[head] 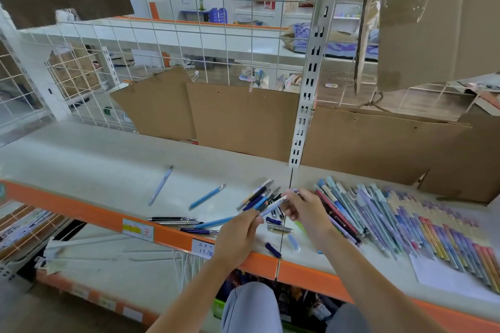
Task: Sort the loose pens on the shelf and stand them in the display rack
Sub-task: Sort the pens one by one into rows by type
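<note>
Along the front: white metal shelf with an orange lip (81,149), carrying all the loose pens; brown cardboard sheets (243,119) lean against the wire grid behind.
Sorted row: long fanned line of slim pastel and rainbow-coloured pens (405,219) lies side by side on the right half of the shelf, its far end resting on a white paper sheet (438,276).
Display rack: not visible from this angle, so where the pens must finally stand cannot be told.
Unsorted pens: several blue, black and silver pens (186,222) lie at mixed angles near the lip; a light-blue pen (207,196) and a pale lilac pen (161,185) sit well apart further back.
Left hand (238,235): grip closed on a bunch of dark and blue pens (257,196), which fan up and away from the fist.
Right hand (300,205): fingertips pinch a pale blue-and-white pen (276,205) at the bunch, probably drawing it out, though motion blur hides the exact contact.
Loose caps: small dark blue cap (272,249) and a pale blue cap (293,241) lie just beside the lip.
Doing it well: hold the bunch firmly low down, pull one pen straight along its length so neighbours do not slip, match it by colour and body style to the row, and lay it parallel with tips aligned; keep the caps off the edge.
</note>
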